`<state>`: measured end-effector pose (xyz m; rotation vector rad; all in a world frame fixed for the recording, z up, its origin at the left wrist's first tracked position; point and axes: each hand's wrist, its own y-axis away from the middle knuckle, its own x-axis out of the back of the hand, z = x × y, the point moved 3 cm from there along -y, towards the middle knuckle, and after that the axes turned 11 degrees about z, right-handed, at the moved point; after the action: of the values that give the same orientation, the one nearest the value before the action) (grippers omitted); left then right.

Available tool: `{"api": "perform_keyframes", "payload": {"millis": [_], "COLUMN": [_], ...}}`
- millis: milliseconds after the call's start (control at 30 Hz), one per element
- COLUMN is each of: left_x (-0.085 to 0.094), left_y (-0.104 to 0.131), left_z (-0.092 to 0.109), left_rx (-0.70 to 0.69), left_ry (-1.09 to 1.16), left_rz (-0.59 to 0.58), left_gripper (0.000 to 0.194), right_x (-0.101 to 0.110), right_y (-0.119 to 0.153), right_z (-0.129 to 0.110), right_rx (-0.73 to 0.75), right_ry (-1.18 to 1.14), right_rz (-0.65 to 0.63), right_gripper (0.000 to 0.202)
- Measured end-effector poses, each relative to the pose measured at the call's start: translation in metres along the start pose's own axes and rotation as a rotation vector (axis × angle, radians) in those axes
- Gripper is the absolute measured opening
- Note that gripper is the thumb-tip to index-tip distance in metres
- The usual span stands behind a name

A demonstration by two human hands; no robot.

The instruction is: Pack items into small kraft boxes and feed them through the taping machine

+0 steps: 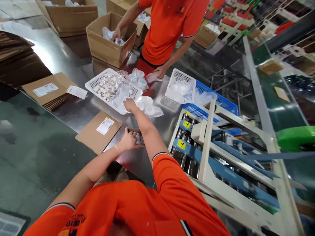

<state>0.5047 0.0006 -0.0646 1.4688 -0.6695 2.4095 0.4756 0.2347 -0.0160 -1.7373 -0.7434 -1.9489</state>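
Note:
My left hand (pixel 128 141) is closed around the side of a small open cardboard box (pixel 139 138) at the near edge of the metal table; bagged pieces show inside it. My right arm reaches across to a white perforated basket (pixel 92 86). There my right hand (pixel 129 105) is at the basket's near right edge, fingers curled down among clear plastic bags (pixel 123 93); what they grip is hidden. Small white and brass-coloured fittings (pixel 108 86) fill the basket's left part. Beside my right hand lie bagged white round pieces (pixel 147 105).
Flat cardboard pieces with labels (pixel 100 129) and a stack of flattened cartons (pixel 49 88) lie to the left. Across the table a co-worker in orange (pixel 169 29) reaches into a carton (pixel 105 46). A second white basket (pixel 173 80) and a roller machine (pixel 192 141) stand right.

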Motion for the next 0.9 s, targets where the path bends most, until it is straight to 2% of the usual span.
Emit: {"api": "perform_keyframes", "payload": {"millis": [100, 200, 267, 333, 400, 467, 567, 700, 767, 900], "left_x": [0.006, 0.006, 0.002, -0.004, -0.013, -0.021, -0.024, -0.015, -0.011, -0.01], "left_y": [0.002, 0.006, 0.009, 0.013, 0.018, 0.021, 0.022, 0.026, 0.027, 0.026], "left_z": [0.0, -0.004, -0.011, -0.022, -0.033, -0.041, -0.046, -0.051, -0.055, -0.062], "left_rx": [-0.005, -0.012, 0.047, 0.243, 0.498, 0.669, 0.761, 0.811, 0.836, 0.862], "left_ry": [0.017, 0.107, 0.249, 0.428, 0.584, 0.687, 0.811, 0.994, 1.063, 1.188], "left_rz": [0.003, 0.067, 0.233, 0.498, 0.728, 0.825, 0.817, 0.772, 0.748, 0.666], "left_gripper": [0.045, 0.037, 0.029, 0.022, 0.013, 0.009, 0.02, 0.026, 0.029, 0.036], "right_x": [0.008, 0.028, 0.047, 0.062, 0.071, 0.068, 0.042, 0.007, 0.007, 0.029], "right_y": [0.018, 0.039, 0.064, 0.099, 0.139, 0.175, 0.208, 0.216, 0.215, 0.213], "right_z": [0.006, 0.026, 0.05, 0.072, 0.082, 0.075, 0.04, 0.001, -0.002, 0.016], "right_rx": [-0.032, -0.114, -0.168, -0.18, -0.139, -0.062, 0.025, 0.004, -0.004, 0.059], "right_ry": [-0.035, -0.213, -0.37, -0.446, -0.441, -0.394, -0.299, -0.19, -0.168, -0.315], "right_rz": [-0.005, 0.171, 0.331, 0.377, 0.301, 0.174, -0.044, -0.271, -0.3, -0.176], "right_gripper": [0.036, 0.033, 0.031, 0.024, 0.017, 0.017, 0.018, 0.021, 0.02, 0.024]}}
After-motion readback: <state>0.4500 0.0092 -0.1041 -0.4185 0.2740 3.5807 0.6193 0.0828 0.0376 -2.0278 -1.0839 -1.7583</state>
